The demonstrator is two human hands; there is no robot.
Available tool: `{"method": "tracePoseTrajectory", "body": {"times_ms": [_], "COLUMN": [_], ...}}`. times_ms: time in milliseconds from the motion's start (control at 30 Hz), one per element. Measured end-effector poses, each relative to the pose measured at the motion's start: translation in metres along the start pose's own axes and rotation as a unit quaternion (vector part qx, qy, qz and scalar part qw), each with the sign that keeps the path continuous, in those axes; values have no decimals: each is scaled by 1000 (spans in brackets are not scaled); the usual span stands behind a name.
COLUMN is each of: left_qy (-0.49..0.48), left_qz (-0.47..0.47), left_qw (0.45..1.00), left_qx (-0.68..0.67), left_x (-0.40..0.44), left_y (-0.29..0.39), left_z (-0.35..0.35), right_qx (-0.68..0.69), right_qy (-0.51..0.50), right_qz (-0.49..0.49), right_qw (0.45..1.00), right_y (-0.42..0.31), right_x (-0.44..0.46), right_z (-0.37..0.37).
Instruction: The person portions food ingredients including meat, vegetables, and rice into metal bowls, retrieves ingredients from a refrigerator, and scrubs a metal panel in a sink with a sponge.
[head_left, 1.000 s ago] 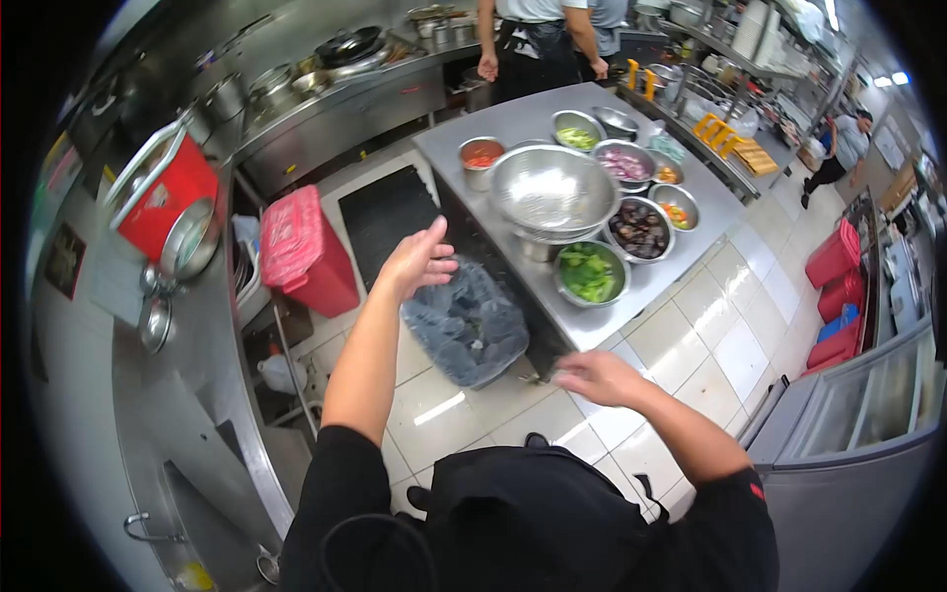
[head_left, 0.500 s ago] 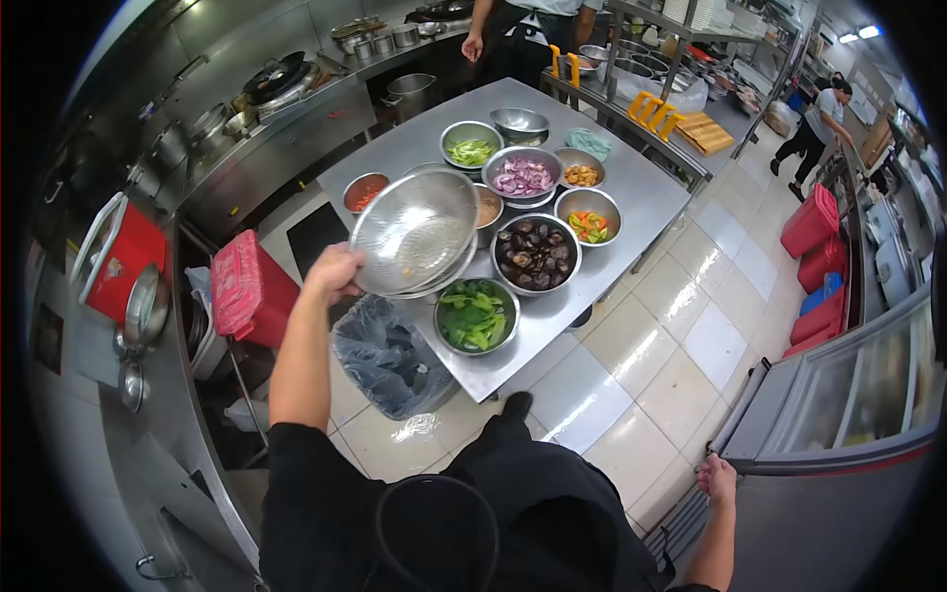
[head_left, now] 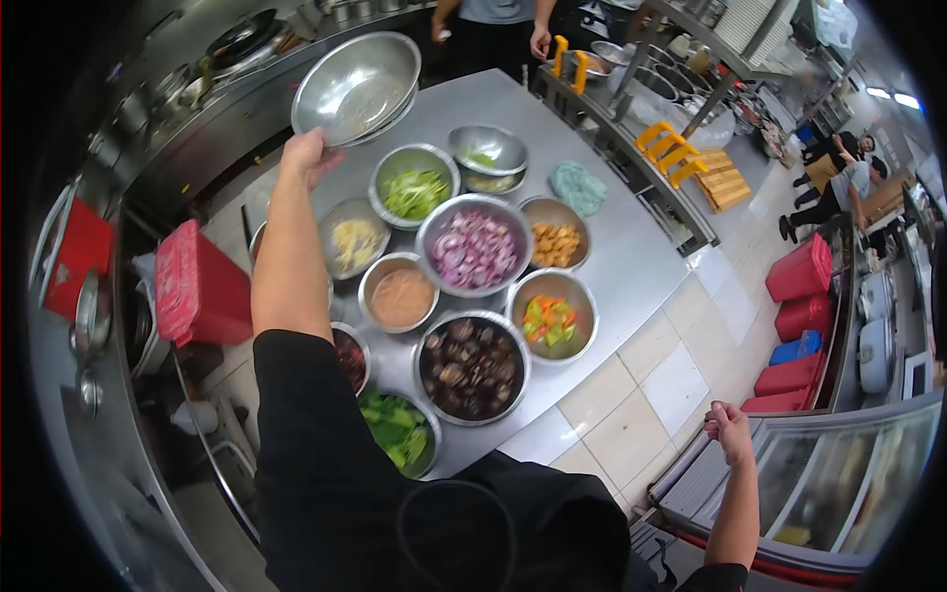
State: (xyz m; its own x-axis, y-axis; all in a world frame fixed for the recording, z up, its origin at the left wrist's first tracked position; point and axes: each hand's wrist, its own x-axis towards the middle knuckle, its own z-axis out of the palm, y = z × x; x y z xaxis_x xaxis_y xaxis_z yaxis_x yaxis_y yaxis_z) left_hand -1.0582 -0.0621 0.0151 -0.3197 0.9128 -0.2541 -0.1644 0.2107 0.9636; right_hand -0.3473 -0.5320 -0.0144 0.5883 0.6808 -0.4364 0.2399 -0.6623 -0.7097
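My left hand (head_left: 311, 158) grips the rim of a tilted stack of metal bowls (head_left: 360, 84) over the table's far left corner. The top bowl's inside faces me. On the steel table (head_left: 631, 247) stand bowls of chopped red onion (head_left: 475, 249), sliced green vegetable (head_left: 416, 193), dark mushrooms (head_left: 472, 367), cut peppers (head_left: 548, 321), minced garlic (head_left: 355, 242) and green leaves (head_left: 400, 429). My left arm partly covers some bowls on that side. My right hand (head_left: 728, 431) hangs near the glass-topped freezer (head_left: 819, 483), its fingers curled with nothing visible in them.
A green cloth (head_left: 578, 188) lies on the table. To the left are a red lidded bin (head_left: 202, 286) and a steel counter. A person (head_left: 493, 25) stands beyond the table, and others work at the far right. Red bins (head_left: 799, 266) line the right aisle.
My left hand has carried the stacked bowls away from me, toward the far left of the table, uncovering bowls below. My right hand has come off the freezer's edge. My view has moved closer over the table.
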Motion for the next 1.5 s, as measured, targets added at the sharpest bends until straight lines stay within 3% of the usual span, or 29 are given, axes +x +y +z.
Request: {"method": "tracePoseTrajectory", "body": {"times_ms": [67,200,367,467,567,600,633,667,767,833,867,933,967,1000,1033,1133,1300,1367,1467,1500], "left_qy": [28,21,10,60,118,146,174,208,201,190,130,5,-117,-90,-61,-121,-245,-315,-408,-421], "left_qz": [-11,-61,-81,-54,-21,22,68,152,218,252,263,258,144,164,183,230,168,178,167,155], "left_qw": [999,998,989,984,897,900,900,859,900,920,883,750,746,752,757,775,817,821,823,824], "left_qx": [-44,-4,123,158,425,411,394,441,320,231,366,609,640,633,624,577,494,442,358,346], "left_x": [20,72,122,135,140,125,111,137,69,20,12,1,-43,-78,-103,-127,-218,-224,-219,-210], "left_y": [-8,-28,-65,-74,-40,-24,-9,-9,44,58,56,49,62,63,60,30,-3,-30,-57,-61], "left_z": [45,84,96,97,93,100,110,100,155,206,223,245,287,329,360,417,550,597,678,708], "right_qx": [4,-14,-46,-56,-30,-55,-77,-100,-268,-462,-554,-350,-301,-250,-229,-230,-210,-183,-205,-221], "right_qy": [-3,23,89,90,98,112,125,139,226,222,212,205,146,82,95,48,-7,-24,-43,-47], "right_qz": [5,66,181,231,265,267,265,264,120,-36,-111,6,-6,-17,-58,-155,-295,-299,-331,-301], "right_qw": [1000,997,978,967,959,956,953,949,929,858,798,914,943,965,967,960,932,936,920,927], "right_y": [-9,10,65,87,116,127,137,146,299,298,288,209,207,202,180,84,-76,-124,-142,-139], "right_x": [12,21,52,62,82,92,107,122,232,288,307,337,377,413,430,481,539,559,620,642], "right_z": [-16,-56,-127,-152,-174,-182,-192,-200,-259,-273,-279,-272,-275,-272,-270,-254,-230,-227,-239,-251]}}
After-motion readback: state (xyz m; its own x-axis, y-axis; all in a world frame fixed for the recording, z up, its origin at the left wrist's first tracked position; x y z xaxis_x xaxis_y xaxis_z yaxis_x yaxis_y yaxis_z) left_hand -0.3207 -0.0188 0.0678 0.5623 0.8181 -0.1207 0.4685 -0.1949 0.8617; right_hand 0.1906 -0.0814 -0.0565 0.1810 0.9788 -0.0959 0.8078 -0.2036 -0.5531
